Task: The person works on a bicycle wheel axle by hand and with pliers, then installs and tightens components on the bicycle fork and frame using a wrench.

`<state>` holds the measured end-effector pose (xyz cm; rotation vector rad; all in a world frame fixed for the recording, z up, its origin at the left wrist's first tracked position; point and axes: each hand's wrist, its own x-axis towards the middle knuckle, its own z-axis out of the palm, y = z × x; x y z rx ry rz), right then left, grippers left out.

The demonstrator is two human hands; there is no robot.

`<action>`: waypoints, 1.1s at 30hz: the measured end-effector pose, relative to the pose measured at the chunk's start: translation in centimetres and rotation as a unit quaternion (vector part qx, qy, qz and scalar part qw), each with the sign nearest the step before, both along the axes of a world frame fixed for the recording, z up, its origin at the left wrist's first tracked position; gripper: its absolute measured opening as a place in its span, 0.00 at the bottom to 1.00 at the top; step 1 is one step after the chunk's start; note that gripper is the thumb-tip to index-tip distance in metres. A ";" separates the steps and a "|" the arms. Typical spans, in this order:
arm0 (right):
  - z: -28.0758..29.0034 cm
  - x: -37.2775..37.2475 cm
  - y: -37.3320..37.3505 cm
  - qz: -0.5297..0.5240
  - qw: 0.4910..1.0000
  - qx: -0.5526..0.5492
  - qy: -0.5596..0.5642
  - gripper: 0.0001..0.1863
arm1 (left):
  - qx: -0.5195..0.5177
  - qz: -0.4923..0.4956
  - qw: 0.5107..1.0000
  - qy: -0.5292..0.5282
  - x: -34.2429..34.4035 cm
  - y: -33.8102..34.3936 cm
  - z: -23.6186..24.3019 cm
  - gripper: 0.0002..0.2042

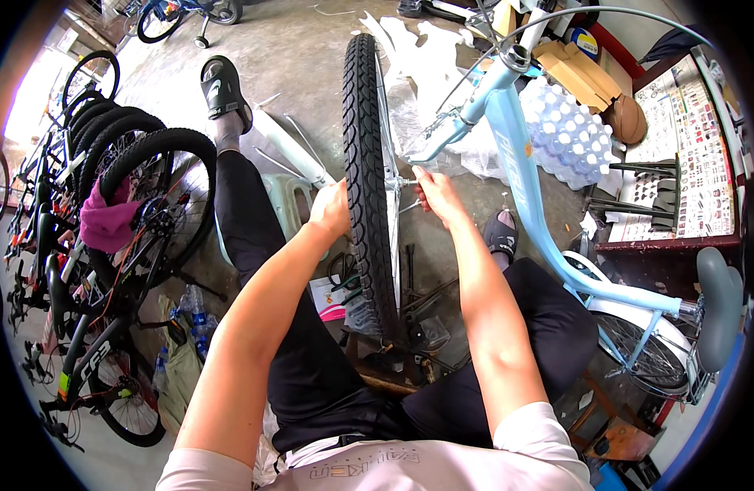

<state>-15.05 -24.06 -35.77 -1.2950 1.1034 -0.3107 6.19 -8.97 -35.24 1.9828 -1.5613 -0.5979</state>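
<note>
1. Wheel (364,188) with a black knobbly tyre (361,106) stands upright at the middle of the view, nearly edge-on, between the person's two hands and legs.
2. Left hand (332,209) is at the wheel's left side, level with the hub, its back showing. Its fingertips are hidden behind the tyre — whether they pinch or merely press, I cannot tell.
3. Right hand (439,196) is on the other side, fingers curled in, with thumb and forefinger pinching the outer end of the silver axle (400,183).
4. Bottle pack (563,135) — many clear bottles with white caps, under clear film — lies on the floor (299,61) beyond the light blue bicycle frame (517,155). How full the bottles are cannot be made out.
5. Open cardboard (585,78) lies just behind that pack, with a brown basketball (626,119) close by on the right.
6. Plastic bottles (198,321) with blue on them are at the left, beside an olive cloth (179,368); their contents are unclear.
7. Clear plastic packet (433,333) lies near the wheel's lower end, too small to read inside.
</note>
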 end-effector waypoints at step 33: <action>0.1 1.4 1.9 -0.073 0.929 -0.352 -0.089 0.36 | -0.022 -0.003 0.998 -0.050 0.5 0.0 0.9 0.11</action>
